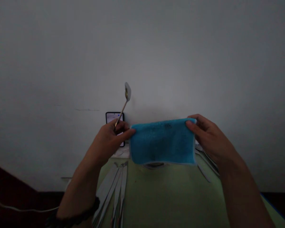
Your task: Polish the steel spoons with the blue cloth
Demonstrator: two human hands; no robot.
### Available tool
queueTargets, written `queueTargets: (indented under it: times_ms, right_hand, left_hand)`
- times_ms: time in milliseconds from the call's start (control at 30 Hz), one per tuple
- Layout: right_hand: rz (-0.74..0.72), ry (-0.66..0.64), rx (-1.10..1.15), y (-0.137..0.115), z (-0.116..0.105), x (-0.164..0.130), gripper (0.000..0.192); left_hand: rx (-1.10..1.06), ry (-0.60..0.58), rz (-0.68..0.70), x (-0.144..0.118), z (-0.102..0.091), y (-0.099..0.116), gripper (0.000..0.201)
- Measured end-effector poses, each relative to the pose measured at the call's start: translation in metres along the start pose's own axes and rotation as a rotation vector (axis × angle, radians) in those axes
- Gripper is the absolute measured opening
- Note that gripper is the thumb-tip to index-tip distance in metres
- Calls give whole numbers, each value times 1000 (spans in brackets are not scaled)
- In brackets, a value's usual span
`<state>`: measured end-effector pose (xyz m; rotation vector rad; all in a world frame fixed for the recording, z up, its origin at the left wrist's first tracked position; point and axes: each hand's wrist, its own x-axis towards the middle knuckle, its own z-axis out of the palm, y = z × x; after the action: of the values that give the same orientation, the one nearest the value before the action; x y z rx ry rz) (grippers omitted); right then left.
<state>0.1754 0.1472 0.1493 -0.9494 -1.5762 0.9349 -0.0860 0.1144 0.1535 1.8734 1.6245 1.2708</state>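
Hands hold a blue cloth [162,142] stretched flat above the far edge of the desk [166,196]: the left hand [109,139] pinches its left corner while also gripping a spoon [123,103] that points up, and the right hand [207,134] pinches the right corner. Rows of cutlery [116,186] lie along the desk's left side, more [207,160] near its right edge, and a phone [114,117] stands at the far edge behind the left hand.

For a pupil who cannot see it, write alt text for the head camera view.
Two bare hands stretch a blue cloth above a pale green table; the left hand also grips a spoon pointing up, the right hand pinches the other corner. Cutlery lies on the table, and a phone stands against the grey wall.
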Motion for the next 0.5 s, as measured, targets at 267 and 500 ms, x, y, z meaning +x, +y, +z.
queueTargets:
  times_ms: [267,500]
  right_hand:
    - [289,-48,427,8,16,3,18]
    - [443,115,581,8,14,9,16]
  left_hand:
    - [-28,-53,-45,3,6,-8,19]
    - [141,-116,-157,2,7,-14,39]
